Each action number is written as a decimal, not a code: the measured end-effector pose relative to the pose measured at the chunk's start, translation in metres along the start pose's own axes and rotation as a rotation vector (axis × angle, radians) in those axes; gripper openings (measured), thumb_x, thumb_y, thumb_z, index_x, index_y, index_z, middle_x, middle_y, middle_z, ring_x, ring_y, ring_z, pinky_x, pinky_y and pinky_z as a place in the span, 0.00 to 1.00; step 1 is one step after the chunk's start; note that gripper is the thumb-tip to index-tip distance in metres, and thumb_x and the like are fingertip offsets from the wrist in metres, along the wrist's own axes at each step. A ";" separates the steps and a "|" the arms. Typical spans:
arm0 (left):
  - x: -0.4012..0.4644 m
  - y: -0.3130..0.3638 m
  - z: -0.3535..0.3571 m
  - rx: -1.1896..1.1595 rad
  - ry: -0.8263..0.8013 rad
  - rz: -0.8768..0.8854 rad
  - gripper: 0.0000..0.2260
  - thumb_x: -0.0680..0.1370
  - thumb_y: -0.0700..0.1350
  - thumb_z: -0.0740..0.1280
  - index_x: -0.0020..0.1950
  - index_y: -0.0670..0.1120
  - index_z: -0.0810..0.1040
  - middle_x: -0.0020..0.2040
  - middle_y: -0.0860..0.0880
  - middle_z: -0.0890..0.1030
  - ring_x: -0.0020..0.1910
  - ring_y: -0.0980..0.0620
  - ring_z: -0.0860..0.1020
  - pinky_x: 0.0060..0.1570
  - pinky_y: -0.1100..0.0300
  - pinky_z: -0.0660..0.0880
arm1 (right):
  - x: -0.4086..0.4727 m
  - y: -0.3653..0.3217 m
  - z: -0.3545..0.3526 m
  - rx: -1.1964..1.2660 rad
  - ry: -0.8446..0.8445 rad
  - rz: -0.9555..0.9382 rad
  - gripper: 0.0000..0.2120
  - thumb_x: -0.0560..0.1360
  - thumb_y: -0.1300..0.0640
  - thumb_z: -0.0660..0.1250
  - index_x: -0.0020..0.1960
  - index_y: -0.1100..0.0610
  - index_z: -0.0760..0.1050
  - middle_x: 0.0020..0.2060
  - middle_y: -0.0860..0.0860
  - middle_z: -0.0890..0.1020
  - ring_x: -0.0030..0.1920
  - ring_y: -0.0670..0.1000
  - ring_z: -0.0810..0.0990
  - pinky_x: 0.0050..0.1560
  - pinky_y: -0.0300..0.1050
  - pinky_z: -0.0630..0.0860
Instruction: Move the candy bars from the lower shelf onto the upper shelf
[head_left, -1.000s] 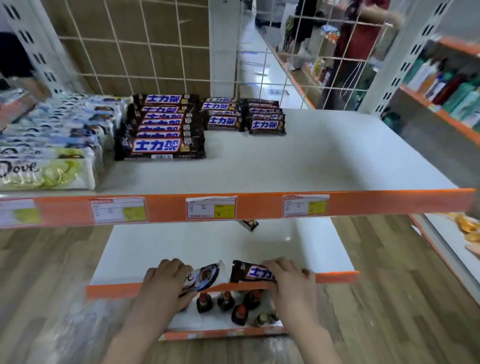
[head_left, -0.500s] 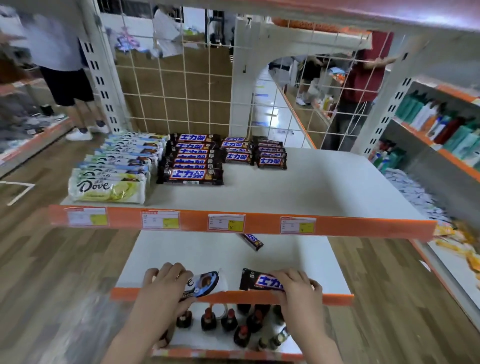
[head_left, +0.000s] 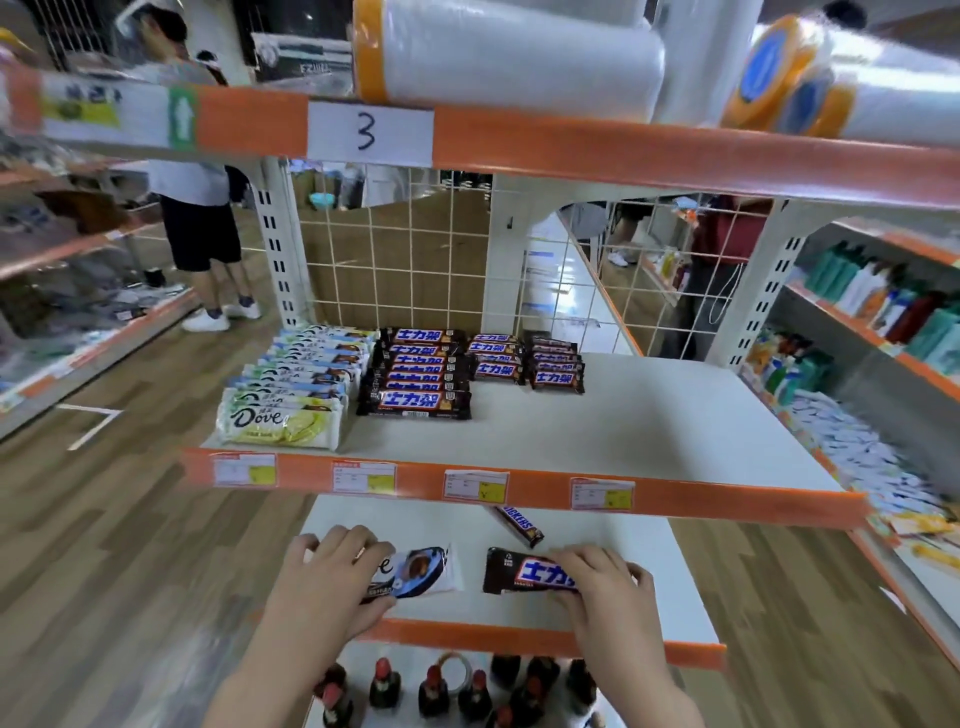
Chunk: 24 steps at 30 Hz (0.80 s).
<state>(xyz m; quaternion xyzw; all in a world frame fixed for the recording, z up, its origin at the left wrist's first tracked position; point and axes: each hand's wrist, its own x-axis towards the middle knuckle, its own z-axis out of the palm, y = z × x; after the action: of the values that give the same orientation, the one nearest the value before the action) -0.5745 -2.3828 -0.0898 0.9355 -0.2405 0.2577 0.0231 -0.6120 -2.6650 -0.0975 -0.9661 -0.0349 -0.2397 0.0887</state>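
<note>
Lower shelf (head_left: 613, 530), bottom centre of frame: left hand (head_left: 332, 582) gripping white candy bar (head_left: 421, 569); right hand (head_left: 605, 590) gripping dark candy bar (head_left: 519, 571) (both lying flat). Third bar (head_left: 519, 525) behind.

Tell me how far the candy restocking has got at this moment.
Done: the upper shelf already carries rows of Dove bars and Snickers bars. In hand: on the lower shelf the left hand grips a Dove bar and the right hand grips a Snickers bar; neither is lifted yet. Left: those two plus a loose Snickers bar farther back.
</note>
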 end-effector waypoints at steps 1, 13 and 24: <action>0.002 0.000 -0.006 0.008 0.022 -0.009 0.25 0.48 0.57 0.82 0.42 0.51 0.82 0.38 0.52 0.79 0.42 0.53 0.67 0.40 0.55 0.59 | 0.003 0.000 -0.004 0.005 0.010 -0.017 0.26 0.49 0.55 0.84 0.44 0.45 0.81 0.39 0.40 0.80 0.38 0.47 0.81 0.35 0.44 0.74; 0.051 -0.034 -0.038 0.118 0.082 -0.016 0.24 0.54 0.55 0.81 0.45 0.49 0.82 0.40 0.50 0.79 0.38 0.48 0.79 0.38 0.53 0.70 | 0.069 -0.014 -0.040 -0.066 0.261 -0.120 0.14 0.58 0.53 0.74 0.44 0.49 0.82 0.38 0.46 0.82 0.37 0.53 0.82 0.34 0.50 0.74; 0.078 -0.099 -0.050 0.101 0.032 -0.042 0.25 0.49 0.56 0.82 0.43 0.51 0.83 0.40 0.52 0.81 0.38 0.50 0.80 0.38 0.52 0.76 | 0.120 -0.054 -0.026 -0.083 0.182 -0.065 0.25 0.49 0.59 0.83 0.44 0.48 0.81 0.39 0.45 0.81 0.38 0.52 0.81 0.36 0.51 0.76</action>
<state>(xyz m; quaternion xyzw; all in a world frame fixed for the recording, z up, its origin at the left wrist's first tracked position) -0.4936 -2.3212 0.0003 0.9360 -0.2073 0.2840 -0.0151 -0.5241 -2.6139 -0.0100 -0.9416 -0.0482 -0.3306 0.0436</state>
